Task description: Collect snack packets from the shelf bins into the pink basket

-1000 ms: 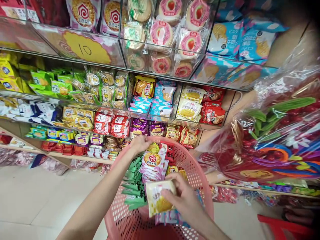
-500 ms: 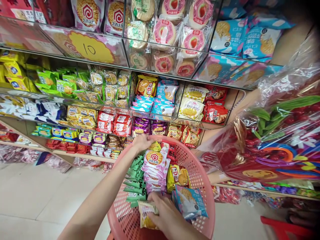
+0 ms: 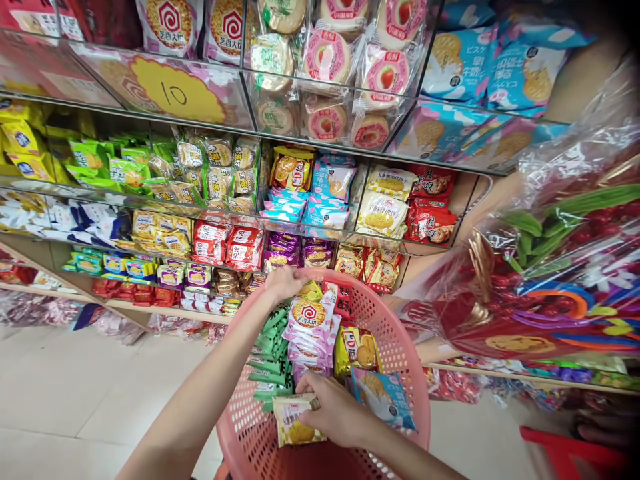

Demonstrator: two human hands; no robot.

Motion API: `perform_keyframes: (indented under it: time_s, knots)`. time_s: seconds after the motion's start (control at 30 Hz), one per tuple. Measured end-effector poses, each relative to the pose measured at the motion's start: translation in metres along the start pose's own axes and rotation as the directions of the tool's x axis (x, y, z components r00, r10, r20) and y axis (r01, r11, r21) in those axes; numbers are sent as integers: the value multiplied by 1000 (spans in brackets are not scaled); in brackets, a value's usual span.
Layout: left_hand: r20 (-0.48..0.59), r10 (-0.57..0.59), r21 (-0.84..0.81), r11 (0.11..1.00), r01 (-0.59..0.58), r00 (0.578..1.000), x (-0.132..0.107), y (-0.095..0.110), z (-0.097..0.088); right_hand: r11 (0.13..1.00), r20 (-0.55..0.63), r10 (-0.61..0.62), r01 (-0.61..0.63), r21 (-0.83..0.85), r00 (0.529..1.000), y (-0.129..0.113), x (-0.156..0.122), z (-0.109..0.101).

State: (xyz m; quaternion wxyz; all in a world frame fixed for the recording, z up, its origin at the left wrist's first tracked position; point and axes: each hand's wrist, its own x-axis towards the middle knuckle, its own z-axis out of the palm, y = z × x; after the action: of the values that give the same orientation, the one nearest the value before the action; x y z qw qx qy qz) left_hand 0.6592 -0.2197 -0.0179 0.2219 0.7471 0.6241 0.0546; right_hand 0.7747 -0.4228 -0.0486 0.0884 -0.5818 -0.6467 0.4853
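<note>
My left hand grips the far rim of a pink perforated plastic basket. Inside the basket, my right hand is closed around a cream-and-yellow biscuit packet, near the front, with its label facing up. Behind it lies a stack of purple-and-white biscuit packets, with green packets on the left. To the right are a yellow packet and a blue packet. A red packet rests against the far wall. My right fingertips are partly hidden by the packet.
Shelves with clear-fronted bins of biscuits rise behind the basket. A yellow price tag reads 10. A plastic-wrapped bouquet-like bundle juts out on the right. Tiled floor shows at left, and a red object stands at lower right.
My right hand has shifted slightly and turned the cream packet so that its front shows more fully. My left hand stays on the rim.
</note>
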Motion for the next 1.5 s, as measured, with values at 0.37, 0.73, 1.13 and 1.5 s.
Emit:
perform_keyframes:
  time_s: [0.37,0.73,1.13,1.5]
  knots:
    - [-7,-14,-23,1000,14,1000,5,-5,7,934,79,45,-70,351,996,11,17,11]
    - [-5,-4,-1,1000,4,1000,2,-3,4,944,271,11,79,-321,962,5,20,-5]
    - [-4,23,25,999,-23,1000,2,-1,3,825,447,44,219,-520,894,-10,35,-16]
    - [-14,26,35,999,-26,1000,4,-4,5,805,334,28,177,-567,942,-8,33,-9]
